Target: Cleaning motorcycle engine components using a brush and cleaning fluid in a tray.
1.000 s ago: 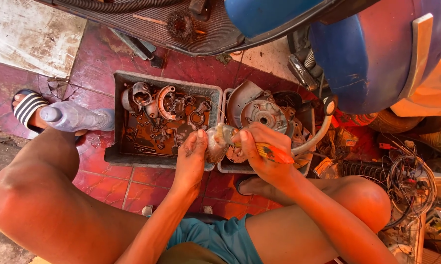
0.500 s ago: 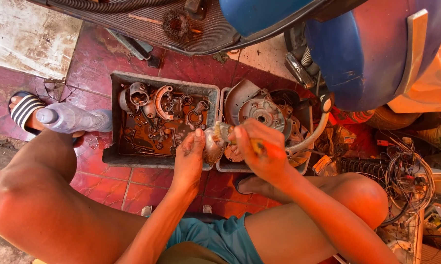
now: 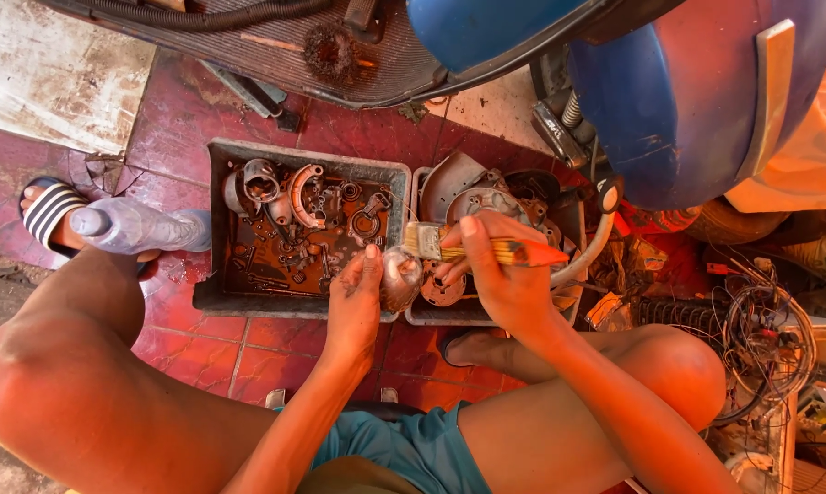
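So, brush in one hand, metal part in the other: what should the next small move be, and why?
Probably bring the brush bristles down onto the metal part. The right hand holds the brush just above it, the left hand steadies the part over the grey tray, and the part looks wet and grimy.

My left hand (image 3: 353, 306) covers the near side of the small metal part (image 3: 400, 277) I hold, so its shape there is hidden. My right hand (image 3: 504, 279) wraps the middle of the paintbrush (image 3: 468, 245) and hides much of the second tray (image 3: 431, 316) behind it. The greasy bits in the grey tray (image 3: 213, 291) are too small and smeared to name. The blue scooter body (image 3: 687, 101) runs off the top edge.
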